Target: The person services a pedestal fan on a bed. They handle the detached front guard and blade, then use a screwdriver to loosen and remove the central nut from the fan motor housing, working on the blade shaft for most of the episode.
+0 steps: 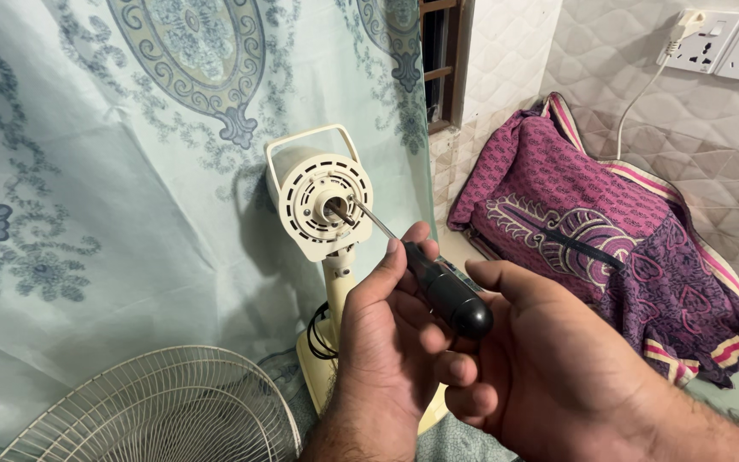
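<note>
While both hands' grip closes on the screwdriver (438,278), left hand (382,342) leads, right hand (549,368) cups its butt.

Two bare hands (472,351), hairy forearms, no sleeves, no rings

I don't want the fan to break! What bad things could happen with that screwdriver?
The screwdriver tip sits close beside the bare motor shaft on the fan motor housing; it might slip and scratch it. The left hand and right hand both grip the handle, so nothing steadies the fan, which might wobble or tip.
</note>
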The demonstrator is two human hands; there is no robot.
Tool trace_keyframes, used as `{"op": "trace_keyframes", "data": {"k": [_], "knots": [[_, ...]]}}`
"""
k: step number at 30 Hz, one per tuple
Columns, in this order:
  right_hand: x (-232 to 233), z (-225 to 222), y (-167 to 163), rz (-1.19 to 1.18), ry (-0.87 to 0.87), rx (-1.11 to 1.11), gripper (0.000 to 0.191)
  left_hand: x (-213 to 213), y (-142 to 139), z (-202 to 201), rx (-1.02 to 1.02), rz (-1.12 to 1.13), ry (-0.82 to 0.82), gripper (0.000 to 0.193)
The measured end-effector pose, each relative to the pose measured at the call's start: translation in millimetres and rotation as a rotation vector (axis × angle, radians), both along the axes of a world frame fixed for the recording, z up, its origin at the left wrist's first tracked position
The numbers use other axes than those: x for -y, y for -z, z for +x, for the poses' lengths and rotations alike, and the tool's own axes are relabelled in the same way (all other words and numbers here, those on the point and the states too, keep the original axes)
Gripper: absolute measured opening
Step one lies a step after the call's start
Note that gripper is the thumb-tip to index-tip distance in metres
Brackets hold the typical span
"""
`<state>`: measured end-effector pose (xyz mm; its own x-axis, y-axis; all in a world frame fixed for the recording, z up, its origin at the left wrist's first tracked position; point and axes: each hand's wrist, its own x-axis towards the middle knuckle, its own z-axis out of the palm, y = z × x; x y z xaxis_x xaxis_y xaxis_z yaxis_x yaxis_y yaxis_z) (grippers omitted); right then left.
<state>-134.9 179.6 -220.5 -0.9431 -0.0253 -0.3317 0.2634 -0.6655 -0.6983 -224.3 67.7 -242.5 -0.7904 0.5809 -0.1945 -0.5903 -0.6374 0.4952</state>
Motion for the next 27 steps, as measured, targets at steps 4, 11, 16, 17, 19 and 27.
{"op": "trace_keyframes", "data": {"k": [4, 11, 16, 17, 19, 27], "knots": [[-3.0, 1.8, -1.5, -0.179, -0.069, -0.001, 0.035, -0.4, 4.1, -1.5, -0.010, 0.071, 0.034, 0.043], [2.7, 4.5, -6.1, 0.139, 0.087, -0.073, 0.035, 1.5, -6.8, 1.2, 0.013, 0.069, -0.027, 0.040], [6.3, 4.7, -11.1, 0.446, 0.139, 0.003, 0.039, 1.4, -7.9, 3.2, 0.020, 0.013, -0.059, 0.041], [6.7, 4.8, -13.0, 0.519, 0.143, 0.007, 0.042, 1.2, -6.8, 3.2, 0.033, 0.035, -0.056, 0.040], [8.7, 4.4, -17.0, 0.655, 0.203, 0.021, 0.037, -0.1, -4.5, 1.9, 0.059, 0.078, -0.050, 0.039], [14.7, 9.1, -32.6, 1.423, 0.330, -0.171, 0.052, -4.0, 1.2, 0.8, 0.045, 0.088, -0.041, 0.037]]}}
